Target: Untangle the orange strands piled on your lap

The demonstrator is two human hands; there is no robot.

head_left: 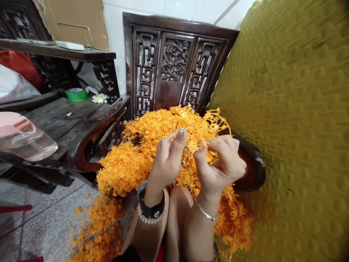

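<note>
A large heap of frilly orange strands (pixel 152 134), possibly a fibre or dried flower material, lies over my lap and knees. My left hand (pixel 166 160) pinches a tuft of these strands between thumb and fingers. My right hand (pixel 220 163) pinches the same tuft (pixel 193 143) from the other side, its fingers curled. A black wristband and a beaded bracelet sit on my left wrist (pixel 151 205), and a thin silver bangle (pixel 206 213) circles my right. More orange strands (pixel 98 225) have spilled onto the floor.
A carved dark wooden panel (pixel 174 62) stands ahead, and a yellow-green dimpled cushion (pixel 283 109) fills the right. To the left are a dark wooden table (pixel 62 116), a pink-lidded plastic jug (pixel 24 136), a green tape roll (pixel 76 94) and a grey terrazzo floor (pixel 46 218).
</note>
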